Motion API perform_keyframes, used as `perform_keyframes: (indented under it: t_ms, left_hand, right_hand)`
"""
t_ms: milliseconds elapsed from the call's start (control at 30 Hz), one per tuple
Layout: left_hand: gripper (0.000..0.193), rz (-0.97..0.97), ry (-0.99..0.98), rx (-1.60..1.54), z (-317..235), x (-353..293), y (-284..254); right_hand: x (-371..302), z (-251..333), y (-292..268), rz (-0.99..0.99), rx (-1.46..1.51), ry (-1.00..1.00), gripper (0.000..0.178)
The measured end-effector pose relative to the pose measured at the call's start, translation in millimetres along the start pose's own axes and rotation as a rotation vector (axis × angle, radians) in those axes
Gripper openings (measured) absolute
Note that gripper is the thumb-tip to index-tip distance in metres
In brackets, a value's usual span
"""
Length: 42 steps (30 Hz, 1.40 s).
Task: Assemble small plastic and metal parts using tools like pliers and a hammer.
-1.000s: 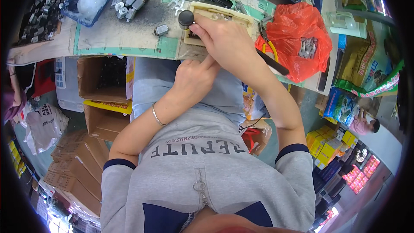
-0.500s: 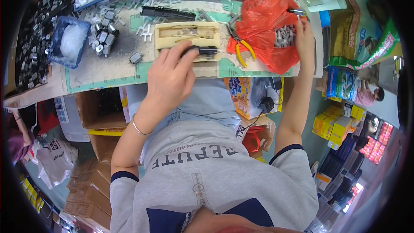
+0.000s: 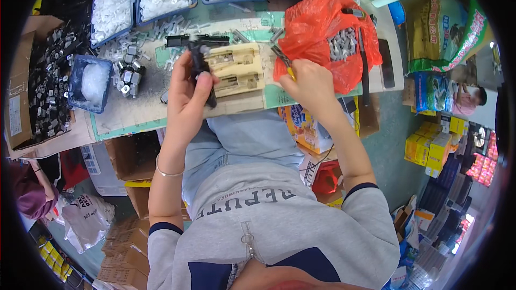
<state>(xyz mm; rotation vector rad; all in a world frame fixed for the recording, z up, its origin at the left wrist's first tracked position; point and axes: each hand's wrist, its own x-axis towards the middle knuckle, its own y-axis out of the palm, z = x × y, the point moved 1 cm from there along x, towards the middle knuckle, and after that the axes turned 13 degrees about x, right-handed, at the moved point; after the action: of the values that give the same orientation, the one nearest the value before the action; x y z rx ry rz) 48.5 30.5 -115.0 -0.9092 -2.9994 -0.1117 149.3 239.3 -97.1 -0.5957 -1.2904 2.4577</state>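
Note:
My left hand is closed around a long black plastic part, holding it upright at the left end of a cream slotted fixture. Grooves in the fixture are exposed, and metal bits show inside them. Over the table's front half, my right hand grips the yellow handles of a pair of pliers, whose jaws point toward the fixture's far right. Behind the fixture lies a second black part. A red plastic bag with small grey metal pieces sits beside the pliers.
Blue bins of white parts and metal pins line the back. Small motors cluster at left by a blue basket. A dark strip and a black flat object lie at right. Another person sits farther off.
My left hand has lifted the black part from the fixture and turned it upright. My right hand has moved left from the bag's far side and taken hold of the pliers.

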Motion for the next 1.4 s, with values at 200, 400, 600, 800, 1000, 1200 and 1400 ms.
perform_keyframes:
  t_ms: [200, 400, 600, 800, 1000, 1200, 1400]
  left_hand:
    - [0.037, 0.149, -0.276, -0.209, -9.8, -2.1, -6.1]
    - [0.036, 0.144, -0.136, -0.088, -14.6, -7.4, -0.3]
    - [0.024, -0.070, 0.238, 0.590, -25.3, -16.1, 5.7]
    - [0.027, -0.219, 0.581, 0.987, -28.4, -14.3, 8.5]
    - [0.023, 0.130, 0.348, 0.651, -33.4, -18.7, -2.5]
    - [0.027, 0.335, -0.233, -0.355, -22.5, -28.1, -13.4]
    - [0.030, -0.133, -0.383, -0.485, -21.6, -11.1, -5.1]
  right_hand:
    - [0.3, -5.3, -23.5, 0.196, 1.218, -0.145, 0.023]
    - [-15.1, 11.9, 1.7, 0.723, 1.585, 0.098, 0.015]
    - [-38.5, 41.3, 0.1, 0.448, 0.898, -0.359, 0.027]
    - [-46.2, 56.7, -1.2, 0.344, 0.730, -0.386, 0.027]
    - [-48.4, 41.5, 12.1, 0.149, 0.501, -0.630, 0.025]
    - [-39.4, 11.7, -2.8, 0.074, 0.652, -0.445, 0.021]
    - [-10.3, -9.2, 9.5, -0.280, -0.205, -0.406, 0.021]
